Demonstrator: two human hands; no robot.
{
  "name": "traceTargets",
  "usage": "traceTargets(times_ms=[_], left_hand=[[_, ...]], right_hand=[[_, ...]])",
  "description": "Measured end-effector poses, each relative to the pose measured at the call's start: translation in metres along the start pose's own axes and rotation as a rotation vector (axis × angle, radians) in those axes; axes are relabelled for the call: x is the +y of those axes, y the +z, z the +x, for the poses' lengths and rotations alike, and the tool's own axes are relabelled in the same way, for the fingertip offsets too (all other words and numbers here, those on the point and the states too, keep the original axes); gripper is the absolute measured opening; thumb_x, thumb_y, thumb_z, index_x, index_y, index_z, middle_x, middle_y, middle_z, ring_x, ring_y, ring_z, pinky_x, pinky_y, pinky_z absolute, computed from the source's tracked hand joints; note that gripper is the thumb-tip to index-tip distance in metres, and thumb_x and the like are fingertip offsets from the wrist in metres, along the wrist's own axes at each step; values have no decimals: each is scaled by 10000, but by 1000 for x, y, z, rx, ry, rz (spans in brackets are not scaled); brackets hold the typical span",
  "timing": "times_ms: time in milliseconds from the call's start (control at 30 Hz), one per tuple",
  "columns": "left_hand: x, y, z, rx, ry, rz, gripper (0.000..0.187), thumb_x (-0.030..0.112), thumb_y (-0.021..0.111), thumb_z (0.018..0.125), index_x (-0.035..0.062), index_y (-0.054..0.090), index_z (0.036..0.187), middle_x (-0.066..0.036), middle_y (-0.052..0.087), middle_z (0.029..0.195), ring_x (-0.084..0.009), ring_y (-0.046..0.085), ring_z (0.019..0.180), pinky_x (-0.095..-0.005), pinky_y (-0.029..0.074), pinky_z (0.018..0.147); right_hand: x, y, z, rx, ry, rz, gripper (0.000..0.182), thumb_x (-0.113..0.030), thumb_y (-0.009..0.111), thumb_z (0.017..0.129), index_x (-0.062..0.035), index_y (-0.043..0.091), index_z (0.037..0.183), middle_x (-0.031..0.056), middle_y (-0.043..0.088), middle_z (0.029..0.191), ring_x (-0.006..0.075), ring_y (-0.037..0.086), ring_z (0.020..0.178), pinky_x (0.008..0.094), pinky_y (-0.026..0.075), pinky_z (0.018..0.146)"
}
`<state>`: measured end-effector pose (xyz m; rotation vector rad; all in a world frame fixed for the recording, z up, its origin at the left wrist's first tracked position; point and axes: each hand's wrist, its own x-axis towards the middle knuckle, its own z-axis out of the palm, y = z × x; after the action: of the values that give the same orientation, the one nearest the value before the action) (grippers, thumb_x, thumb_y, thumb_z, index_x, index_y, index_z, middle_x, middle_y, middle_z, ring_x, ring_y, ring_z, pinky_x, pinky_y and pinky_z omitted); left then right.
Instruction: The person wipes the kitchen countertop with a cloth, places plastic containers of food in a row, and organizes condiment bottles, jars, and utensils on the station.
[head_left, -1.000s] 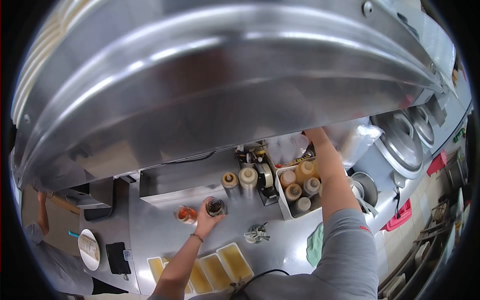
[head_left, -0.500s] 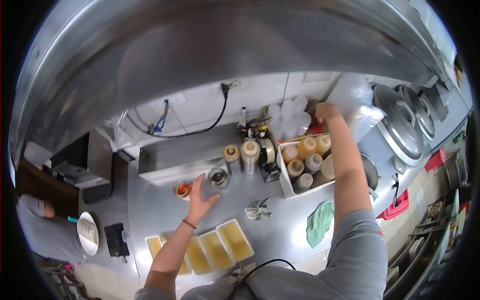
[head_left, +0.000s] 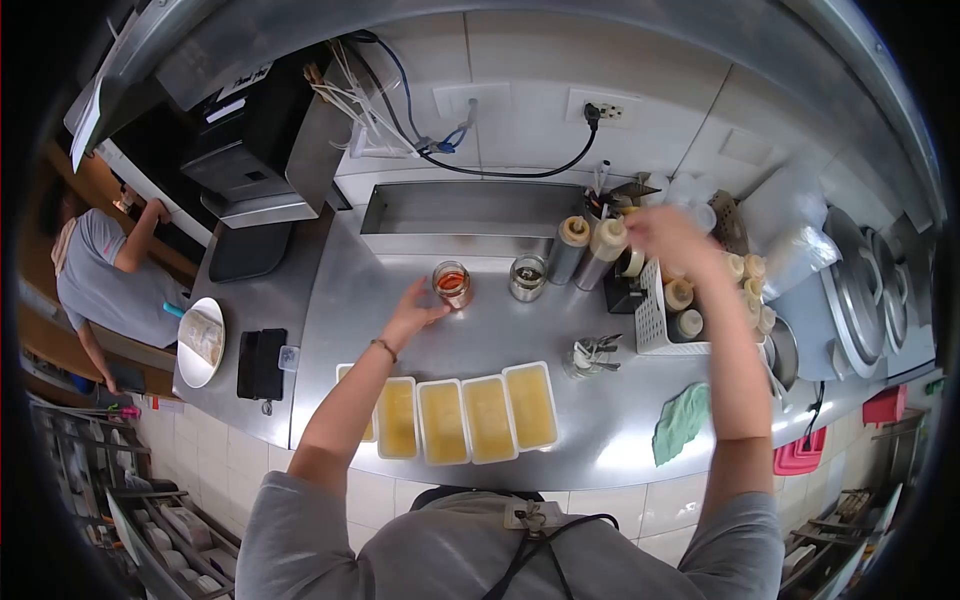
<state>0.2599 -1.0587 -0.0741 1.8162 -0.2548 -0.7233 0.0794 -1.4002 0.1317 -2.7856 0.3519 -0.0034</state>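
My left hand (head_left: 412,312) is open, low over the steel counter (head_left: 500,335), with its fingertips right beside a small glass jar of orange-red stuff (head_left: 451,283); I cannot tell if they touch it. A second jar with dark contents (head_left: 527,277) stands just to its right. My right hand (head_left: 668,236) is raised and blurred above a white basket of sauce bottles (head_left: 652,318). Something pale and clear shows at its fingers, but I cannot tell whether it is held.
Two squeeze bottles (head_left: 590,247) stand behind the jars. Several rectangular tubs of yellow liquid (head_left: 470,415) line the front edge, with a green cloth (head_left: 680,420) to their right. A plate (head_left: 200,340) and a black device (head_left: 262,362) lie at left. Another person (head_left: 100,270) works far left.
My view has dropped below the steel hood to the counter. My left hand let go of the dark jar and moved left to the orange jar. My right hand pulled back from the stacked cups.
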Motion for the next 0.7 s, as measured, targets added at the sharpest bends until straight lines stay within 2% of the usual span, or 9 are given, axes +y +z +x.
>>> traceTargets(times_ms=[67,200,333,400,500,567,600,667,700], left_hand=[[4,11,8,-37,4,-65,731,142,755,666,45,364,1276,-110,466,1164,-168,561,890,-263,493,722],[15,36,14,-66,62,-135,564,89,704,704,42,445,1203,-84,528,1065,-146,572,861,-233,490,709],[17,55,31,-114,102,-116,455,21,641,696,23,470,1117,-80,566,993,-127,570,826,-233,473,700],[7,66,48,-114,112,-131,435,21,638,692,17,472,1094,-79,572,979,-124,566,818,-235,469,686],[14,78,49,-104,139,-162,411,32,648,692,3,450,1052,-78,581,960,-134,558,828,-249,459,702],[30,85,39,-113,96,-193,558,78,653,715,-5,385,1197,-113,560,1029,-167,541,937,-275,439,784],[28,86,38,-125,84,-195,558,78,653,715,-5,385,1197,-113,560,1029,-167,541,937,-275,439,784],[26,68,46,-136,-108,-263,801,80,597,779,82,97,1405,-149,423,1256,-198,474,1081,-325,417,876],[24,59,45,-136,-101,-178,780,106,610,779,76,136,1398,-151,396,1283,-212,456,1107,-339,407,887]], right_hand=[[-44,57,7,-240,-166,37,268,-182,618,744,-51,630,977,136,632,935,284,595,891,354,471,788],[-78,171,33,-526,-77,-229,313,-225,594,737,-25,631,975,159,618,994,295,584,949,382,471,812],[-81,187,48,-517,-31,-261,315,-220,593,737,-10,630,969,164,614,1005,301,582,961,385,475,807],[-72,186,53,-477,61,-148,324,-225,600,738,-11,626,981,163,608,1024,303,573,979,380,464,827],[-65,184,61,-499,42,-159,344,-231,612,736,-9,616,999,168,602,1034,304,568,987,372,452,851],[-65,176,57,-498,68,-137,373,-237,619,736,-5,598,1026,172,590,1057,302,558,1004,370,438,874],[-65,170,53,-490,56,-140,392,-245,620,736,-12,588,1050,175,584,1067,302,553,1011,372,436,876],[-67,149,55,-387,0,-142,420,-255,618,748,-30,567,1100,183,565,1099,306,539,1028,375,430,878],[-64,141,47,-305,-30,-131,429,-256,613,761,-40,555,1126,188,552,1120,309,530,1039,377,426,879]])
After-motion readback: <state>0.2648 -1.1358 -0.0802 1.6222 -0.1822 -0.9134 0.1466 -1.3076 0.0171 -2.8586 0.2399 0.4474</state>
